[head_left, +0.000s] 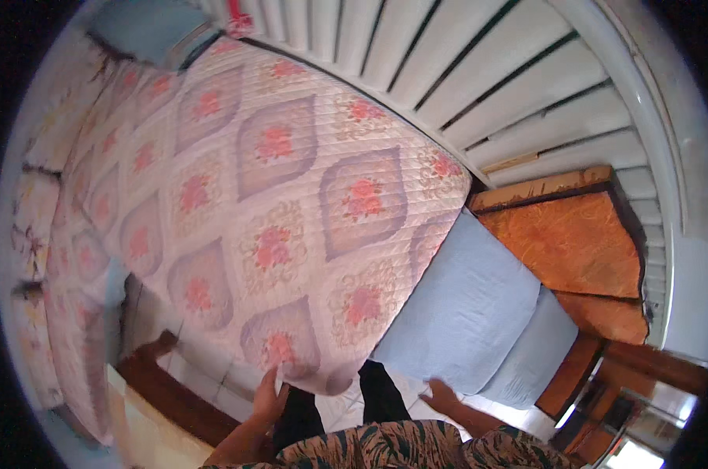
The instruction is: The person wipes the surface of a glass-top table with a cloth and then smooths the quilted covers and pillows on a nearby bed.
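A pink quilted bedspread (272, 187) with purple diamond shapes and red flowers lies spread over most of the bed. My left hand (269, 400) is at its near edge, fingers bent against the cloth and seemingly gripping it. To the right, the bedspread stops along a slanting line, and a plain light blue sheet (463, 305) shows on the bed beyond it. Beside the near edge of that sheet is my right hand (441, 397), its fingers apart and nothing in them.
An orange-brown wooden headboard (561, 242) stands at the right end. White slatted panels (487, 70) run along the far side. A blue cushion-like item (147, 31) lies at the far left corner. Low on the left is a dark wooden frame (174, 395) above the tiled floor (213, 367).
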### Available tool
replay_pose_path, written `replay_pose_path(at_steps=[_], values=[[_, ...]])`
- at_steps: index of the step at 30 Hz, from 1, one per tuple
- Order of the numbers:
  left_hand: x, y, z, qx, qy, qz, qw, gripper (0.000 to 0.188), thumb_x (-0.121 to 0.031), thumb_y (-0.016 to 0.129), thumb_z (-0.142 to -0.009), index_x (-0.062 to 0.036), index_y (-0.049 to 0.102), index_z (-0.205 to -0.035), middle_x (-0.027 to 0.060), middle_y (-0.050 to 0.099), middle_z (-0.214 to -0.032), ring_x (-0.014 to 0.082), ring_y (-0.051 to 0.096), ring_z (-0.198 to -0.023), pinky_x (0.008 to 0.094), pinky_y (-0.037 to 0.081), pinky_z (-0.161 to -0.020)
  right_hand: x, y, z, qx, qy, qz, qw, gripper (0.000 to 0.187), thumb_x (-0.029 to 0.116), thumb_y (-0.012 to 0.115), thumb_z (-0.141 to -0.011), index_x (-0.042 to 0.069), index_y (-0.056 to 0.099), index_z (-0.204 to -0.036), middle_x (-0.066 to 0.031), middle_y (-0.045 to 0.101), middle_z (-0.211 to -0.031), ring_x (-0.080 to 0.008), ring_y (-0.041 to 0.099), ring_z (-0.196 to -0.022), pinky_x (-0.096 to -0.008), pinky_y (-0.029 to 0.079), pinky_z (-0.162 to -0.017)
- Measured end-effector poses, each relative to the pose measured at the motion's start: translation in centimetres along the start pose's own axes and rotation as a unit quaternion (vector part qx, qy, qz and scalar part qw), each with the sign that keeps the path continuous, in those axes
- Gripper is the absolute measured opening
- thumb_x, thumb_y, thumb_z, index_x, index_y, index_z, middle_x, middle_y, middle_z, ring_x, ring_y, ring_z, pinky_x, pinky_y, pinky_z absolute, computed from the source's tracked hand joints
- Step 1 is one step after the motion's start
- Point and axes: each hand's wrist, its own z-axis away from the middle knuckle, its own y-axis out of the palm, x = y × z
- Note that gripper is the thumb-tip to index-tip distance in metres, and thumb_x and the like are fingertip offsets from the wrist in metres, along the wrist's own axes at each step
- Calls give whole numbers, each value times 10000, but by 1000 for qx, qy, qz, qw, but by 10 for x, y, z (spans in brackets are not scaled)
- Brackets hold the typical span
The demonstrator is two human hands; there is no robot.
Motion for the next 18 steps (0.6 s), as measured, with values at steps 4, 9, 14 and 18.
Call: replay_pose_path(at_steps=[4, 9, 14, 18], values=[[12, -15, 96, 144, -283, 88, 944, 636, -329, 541, -885, -17, 347, -1405, 215, 457, -1354, 390, 457, -1221, 430, 364, -1030, -13, 19, 71, 134, 161, -57, 976, 616, 397, 630, -874, 37, 447, -1340, -254, 470, -1333, -377, 451, -1245, -447, 398, -1014], [178, 97, 144, 132, -382, 327, 854, 998, -721, 688, -663, 79, 540, -1241, 173, 659, -1080, 275, 639, -987, 372, 491, -887, 7, -35, 99, 63, 80, -86, 991, 588, 375, 624, -884, 38, 454, -1335, -230, 490, -1312, -352, 472, -1213, -431, 411, -990], [67, 22, 113, 180, -338, 256, 888, 1092, -815, 617, -619, 108, 562, -1200, 222, 628, -1151, 295, 605, -1093, 385, 468, -941, 29, -73, 95, -2, 60, -107, 992, 560, 354, 618, -894, 39, 462, -1331, -207, 509, -1292, -328, 493, -1182, -415, 425, -966], [34, 9, 127, 182, -324, 273, 887, 1041, -829, 597, -619, 50, 612, -1176, 198, 642, -1136, 298, 607, -1081, 384, 466, -931, 44, -91, 87, -6, 26, -101, 995, 538, 337, 613, -902, 40, 468, -1327, -188, 525, -1275, -308, 509, -1156, -402, 435, -947]])
